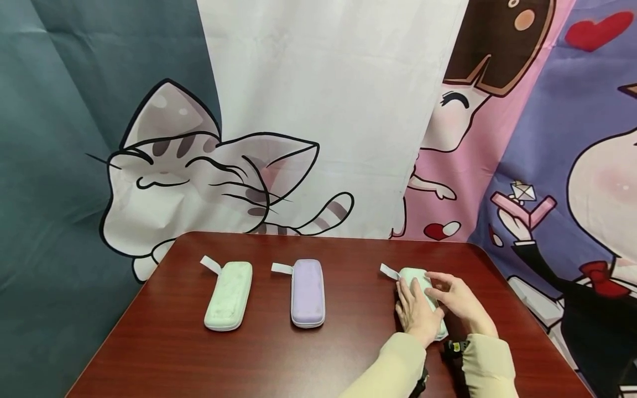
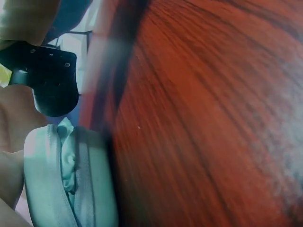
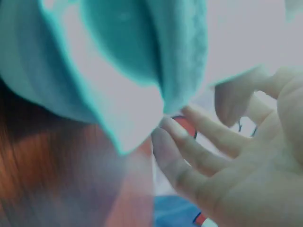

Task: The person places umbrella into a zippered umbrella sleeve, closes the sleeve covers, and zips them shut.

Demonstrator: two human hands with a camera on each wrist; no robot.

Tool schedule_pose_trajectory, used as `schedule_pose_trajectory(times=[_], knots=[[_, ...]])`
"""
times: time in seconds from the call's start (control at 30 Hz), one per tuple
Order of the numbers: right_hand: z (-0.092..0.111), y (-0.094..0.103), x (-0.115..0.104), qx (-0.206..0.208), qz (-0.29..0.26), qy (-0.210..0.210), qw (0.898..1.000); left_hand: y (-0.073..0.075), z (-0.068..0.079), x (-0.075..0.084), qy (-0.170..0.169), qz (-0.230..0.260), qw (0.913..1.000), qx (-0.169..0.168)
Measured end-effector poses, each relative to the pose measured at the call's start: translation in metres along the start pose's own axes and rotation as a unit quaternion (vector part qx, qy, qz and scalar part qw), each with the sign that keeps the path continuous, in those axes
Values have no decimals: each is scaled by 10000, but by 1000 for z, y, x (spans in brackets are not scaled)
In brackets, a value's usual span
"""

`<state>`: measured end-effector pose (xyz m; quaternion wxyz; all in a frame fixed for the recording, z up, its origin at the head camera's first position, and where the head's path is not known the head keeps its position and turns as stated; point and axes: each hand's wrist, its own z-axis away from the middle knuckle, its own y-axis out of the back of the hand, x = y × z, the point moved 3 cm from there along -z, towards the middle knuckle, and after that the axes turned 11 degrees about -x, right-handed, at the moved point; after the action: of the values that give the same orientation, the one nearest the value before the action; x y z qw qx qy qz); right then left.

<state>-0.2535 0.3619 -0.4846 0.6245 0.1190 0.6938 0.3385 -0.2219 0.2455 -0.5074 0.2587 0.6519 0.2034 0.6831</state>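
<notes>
A pale green zip case (image 1: 413, 272) lies at the right of the table, a white strap sticking out at its far left corner. My left hand (image 1: 417, 315) rests on top of it with long, straight fingers. From the right side, my right hand (image 1: 461, 304) reaches over, its fingertips at the case's far right edge. In the right wrist view, loosely spread fingers (image 3: 203, 161) meet the case's edge. The left wrist view shows the zipper parted at the near end of the case (image 2: 97, 184), with thin lining fabric (image 2: 68, 156) bulging from the gap.
Another pale green case (image 1: 229, 297) lies at the left of the brown table (image 1: 278, 365), and a lilac case (image 1: 307, 293) near the middle. Each has a white strap at its far left. A printed cartoon cloth (image 1: 308, 83) hangs behind the table's far edge.
</notes>
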Motion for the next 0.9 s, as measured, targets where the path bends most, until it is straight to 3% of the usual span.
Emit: schedule_pose_trajectory(times=[0.13,0.27,0.43,0.57,0.67,0.8,0.9], knots=[[-9,1,-13,2,1436,461,9886,4,-2,1,-69,99,9999,53],[-15,-1,-21,-185,2140,679,9743,7,-2,0,-76,189,9998,-64],[-18,-5,-24,-467,2650,1408,9528,13,-1,-8,-188,578,9975,-371],[-17,-5,-25,-601,2961,1935,9334,24,-4,-21,-585,710,9919,-872],[-14,-3,-26,-703,3146,2103,9230,34,-10,-31,-915,897,9843,-1213],[-15,-2,-31,-961,3405,2254,9078,47,-20,-42,-1052,1122,9822,-1077],[-19,-2,-35,-1240,3535,2237,8998,54,-29,-49,-918,1025,9869,-840]])
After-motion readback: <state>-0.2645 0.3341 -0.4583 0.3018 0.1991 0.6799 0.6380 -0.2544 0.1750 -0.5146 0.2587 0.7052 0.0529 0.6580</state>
